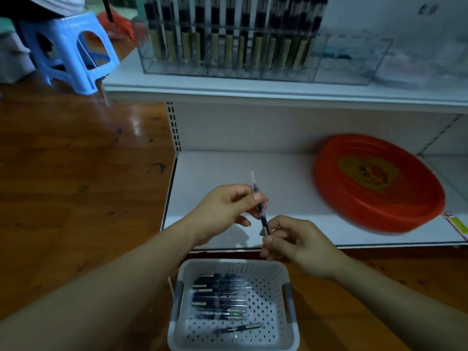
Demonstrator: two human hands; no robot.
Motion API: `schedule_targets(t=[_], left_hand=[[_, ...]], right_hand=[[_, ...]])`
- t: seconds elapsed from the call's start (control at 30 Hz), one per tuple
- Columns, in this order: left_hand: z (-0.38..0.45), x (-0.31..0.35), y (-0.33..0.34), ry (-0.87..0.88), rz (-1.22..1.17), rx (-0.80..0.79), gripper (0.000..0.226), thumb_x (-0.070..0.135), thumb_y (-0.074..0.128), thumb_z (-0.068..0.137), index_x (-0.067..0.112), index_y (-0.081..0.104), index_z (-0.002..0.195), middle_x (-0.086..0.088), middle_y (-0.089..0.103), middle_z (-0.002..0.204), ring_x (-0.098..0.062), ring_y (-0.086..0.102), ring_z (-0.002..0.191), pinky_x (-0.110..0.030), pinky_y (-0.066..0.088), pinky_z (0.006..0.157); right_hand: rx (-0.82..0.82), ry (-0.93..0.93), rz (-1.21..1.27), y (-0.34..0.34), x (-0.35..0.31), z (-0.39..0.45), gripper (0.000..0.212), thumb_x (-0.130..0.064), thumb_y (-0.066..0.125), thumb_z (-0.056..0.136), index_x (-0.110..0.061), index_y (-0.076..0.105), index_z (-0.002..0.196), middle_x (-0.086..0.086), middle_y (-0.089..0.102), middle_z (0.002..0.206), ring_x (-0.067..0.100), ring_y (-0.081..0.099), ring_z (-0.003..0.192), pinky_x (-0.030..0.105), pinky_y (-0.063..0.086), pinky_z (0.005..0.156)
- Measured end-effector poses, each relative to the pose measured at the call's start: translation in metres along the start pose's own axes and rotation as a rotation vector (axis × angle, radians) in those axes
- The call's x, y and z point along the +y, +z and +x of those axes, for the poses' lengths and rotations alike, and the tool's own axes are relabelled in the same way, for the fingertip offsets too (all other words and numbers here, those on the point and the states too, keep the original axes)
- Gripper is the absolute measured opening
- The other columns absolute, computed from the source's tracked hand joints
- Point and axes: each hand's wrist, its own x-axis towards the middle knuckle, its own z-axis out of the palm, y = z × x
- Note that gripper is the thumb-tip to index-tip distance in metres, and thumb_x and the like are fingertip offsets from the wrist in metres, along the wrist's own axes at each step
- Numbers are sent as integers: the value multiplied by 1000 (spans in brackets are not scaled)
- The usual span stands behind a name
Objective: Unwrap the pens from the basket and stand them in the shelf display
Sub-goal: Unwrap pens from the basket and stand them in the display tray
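The left hand point(228, 209) pinches the upper part of one pen point(260, 211) between thumb and fingers; the right hand point(293, 241) pinches its lower end, with the clear wrapper point(252, 177) sticking out past the top. This looks like the unwrapping step: the sleeve must be slid off next, then the pen stood in the clear display point(253, 69) on the upper shelf. More wrapped pens lie in the white basket point(286, 274) on the floor below

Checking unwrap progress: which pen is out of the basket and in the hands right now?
The pen held above the lower shelf, left hand pinching its upper part, right hand its lower end. The others lie in the basket.
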Motion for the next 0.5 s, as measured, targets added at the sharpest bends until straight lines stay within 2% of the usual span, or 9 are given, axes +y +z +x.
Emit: schedule_targets(t=[0.1, 0.17, 0.33, 0.5], left_hand=[[3, 14, 3, 24, 13, -9, 21, 24, 56, 100, 10, 71, 105, -5, 76, 97, -19, 71, 91, -28, 55, 74], [6, 25, 4, 68, 33, 26, 20, 23, 56, 100, 9, 71, 101, -5, 76, 89, -18, 71, 82, -28, 54, 71], [12, 54, 8, 148, -17, 113, 22, 19, 61, 97, -2, 69, 98, -6, 70, 73, -20, 69, 65, -26, 57, 60], [10, 76, 15, 201, -35, 84, 20, 27, 68, 88, 6, 67, 88, -7, 69, 69, -27, 71, 64, -28, 55, 58]], right_hand=[[-42, 5, 101, -4, -11, -2, 16, -11, 52, 103, -9, 65, 112, 10, 77, 94, 27, 73, 86, 28, 56, 76], [-19, -30, 81, -9, -18, -1, 20, -12, 50, 104, -9, 68, 112, 8, 77, 94, 26, 73, 86, 26, 54, 75], [328, -207, -29, -31, -48, 8, 18, -8, 54, 101, -14, 69, 109, 0, 76, 89, 19, 71, 74, 27, 53, 64], [535, -401, 0, -49, -97, 14, 27, -13, 61, 97, -24, 63, 122, -7, 74, 90, 10, 69, 76, 21, 53, 65]])
